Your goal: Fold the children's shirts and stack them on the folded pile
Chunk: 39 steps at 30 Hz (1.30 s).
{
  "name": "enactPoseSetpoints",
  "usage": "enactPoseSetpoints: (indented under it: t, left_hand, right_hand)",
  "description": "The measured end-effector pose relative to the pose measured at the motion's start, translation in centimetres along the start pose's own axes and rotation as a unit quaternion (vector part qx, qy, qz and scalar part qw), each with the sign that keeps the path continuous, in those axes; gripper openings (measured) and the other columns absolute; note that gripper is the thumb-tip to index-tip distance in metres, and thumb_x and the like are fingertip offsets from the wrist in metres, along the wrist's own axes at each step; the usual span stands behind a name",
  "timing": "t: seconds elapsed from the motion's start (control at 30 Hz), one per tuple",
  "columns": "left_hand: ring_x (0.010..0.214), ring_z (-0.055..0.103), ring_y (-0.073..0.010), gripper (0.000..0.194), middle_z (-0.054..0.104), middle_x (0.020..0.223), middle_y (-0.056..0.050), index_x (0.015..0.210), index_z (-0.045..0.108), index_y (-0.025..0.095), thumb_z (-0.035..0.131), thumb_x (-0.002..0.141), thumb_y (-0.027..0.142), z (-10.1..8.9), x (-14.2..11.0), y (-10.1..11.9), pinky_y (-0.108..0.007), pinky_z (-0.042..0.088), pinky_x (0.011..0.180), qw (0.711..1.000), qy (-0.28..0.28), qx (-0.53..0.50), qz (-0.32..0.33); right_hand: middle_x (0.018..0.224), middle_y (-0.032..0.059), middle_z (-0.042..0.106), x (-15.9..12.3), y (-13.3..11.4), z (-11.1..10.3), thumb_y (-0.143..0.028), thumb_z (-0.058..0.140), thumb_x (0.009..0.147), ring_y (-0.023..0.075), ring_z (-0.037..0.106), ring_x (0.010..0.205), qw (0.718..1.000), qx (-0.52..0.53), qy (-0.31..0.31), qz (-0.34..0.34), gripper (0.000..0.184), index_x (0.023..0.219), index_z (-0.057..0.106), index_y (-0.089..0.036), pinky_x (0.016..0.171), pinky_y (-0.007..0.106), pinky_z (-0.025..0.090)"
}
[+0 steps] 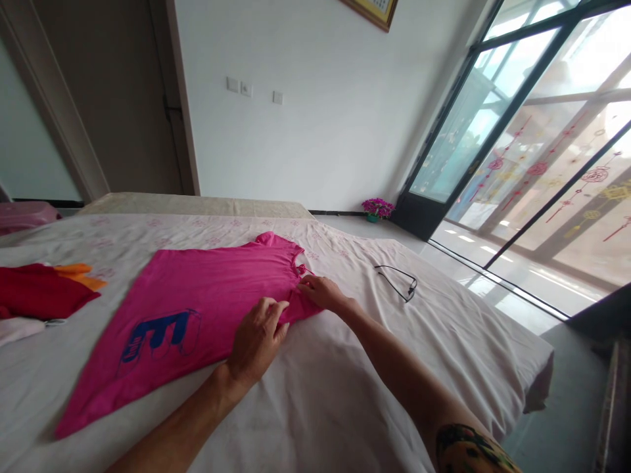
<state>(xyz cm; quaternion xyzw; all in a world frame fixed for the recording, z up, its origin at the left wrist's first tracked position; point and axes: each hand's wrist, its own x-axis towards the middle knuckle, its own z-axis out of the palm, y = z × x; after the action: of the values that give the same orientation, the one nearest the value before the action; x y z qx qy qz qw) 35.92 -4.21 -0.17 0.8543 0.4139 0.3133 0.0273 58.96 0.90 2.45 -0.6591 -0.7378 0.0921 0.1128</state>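
A bright pink T-shirt (197,309) with a blue letter E print lies spread flat on a bed with a pale sheet (355,394). My left hand (256,338) rests at the shirt's near sleeve edge, fingers pinching the fabric. My right hand (323,291) lies just beyond it on the sleeve near the neckline, fingers pressed onto the cloth and curled at its edge.
A black clothes hanger (398,281) lies on the sheet to the right of the shirt. Red and orange garments (44,289) are heaped at the left edge. The bed's right edge drops to the floor by large glass doors (532,164). A small flower pot (377,209) stands by the wall.
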Motion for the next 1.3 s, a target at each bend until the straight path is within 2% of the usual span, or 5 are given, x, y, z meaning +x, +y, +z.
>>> enactPoseSetpoints:
  t: [0.2, 0.6, 0.77, 0.97, 1.3]
  left_hand:
    - [0.097, 0.058, -0.0213, 0.020, 0.059, 0.105, -0.005, 0.104, 0.061, 0.023, 0.061, 0.085, 0.017, -0.1, -0.7, 0.4, -0.035, 0.048, 0.087, 0.997, -0.049, 0.018, 0.065]
    - [0.087, 0.060, -0.0217, 0.011, 0.062, 0.092, -0.005, 0.089, 0.060, 0.020, 0.053, 0.085, 0.013, 0.4, -0.8, 0.6, -0.036, 0.049, 0.080, 0.993, -0.099, 0.058, 0.037]
    - [0.130, 0.047, -0.0272, 0.038, 0.058, 0.134, -0.010, 0.125, 0.058, 0.020, 0.057, 0.086, 0.019, 1.1, -1.2, 0.1, -0.047, 0.036, 0.110, 0.992, -0.035, 0.048, 0.112]
    - [0.133, 0.048, -0.0256, 0.046, 0.052, 0.144, -0.013, 0.139, 0.049, 0.016, 0.047, 0.095, 0.029, 2.1, -1.9, -0.8, -0.046, 0.038, 0.112, 0.989, -0.111, 0.039, 0.088]
    - [0.132, 0.049, -0.0184, 0.061, 0.051, 0.146, -0.005, 0.145, 0.039, 0.028, 0.051, 0.087, 0.014, -4.1, -5.5, -4.5, -0.035, 0.041, 0.111, 0.983, -0.164, -0.010, 0.085]
  right_hand:
    - [0.096, 0.0003, 0.072, -2.8, 1.3, -0.5, -0.049, 0.052, 0.092, 0.0176, 0.066, 0.086, 1.000, -0.014, 0.001, 0.007, 0.045, 0.133, 0.053, -0.031, 0.073, 0.025, 0.039]
    - [0.080, 0.0000, 0.072, -1.6, 3.7, 0.1, -0.045, 0.054, 0.094, 0.0179, 0.067, 0.081, 0.994, -0.081, 0.068, -0.015, 0.027, 0.112, 0.067, -0.028, 0.078, 0.026, 0.040]
    - [0.094, 0.0038, 0.071, -2.6, 3.4, 0.4, -0.039, 0.057, 0.093, 0.0171, 0.063, 0.092, 0.989, -0.072, 0.101, -0.080, 0.026, 0.112, 0.066, -0.023, 0.087, 0.027, 0.038]
    - [0.102, 0.0072, 0.069, -3.1, 3.8, -0.2, -0.034, 0.049, 0.098, 0.0195, 0.059, 0.096, 0.988, -0.115, 0.102, -0.034, 0.026, 0.108, 0.069, -0.021, 0.085, 0.030, 0.038]
    - [0.114, 0.0067, 0.068, -7.4, -1.1, 0.1, -0.026, 0.051, 0.094, 0.0205, 0.059, 0.105, 0.969, -0.011, 0.056, -0.242, 0.028, 0.119, 0.065, -0.025, 0.093, 0.033, 0.043]
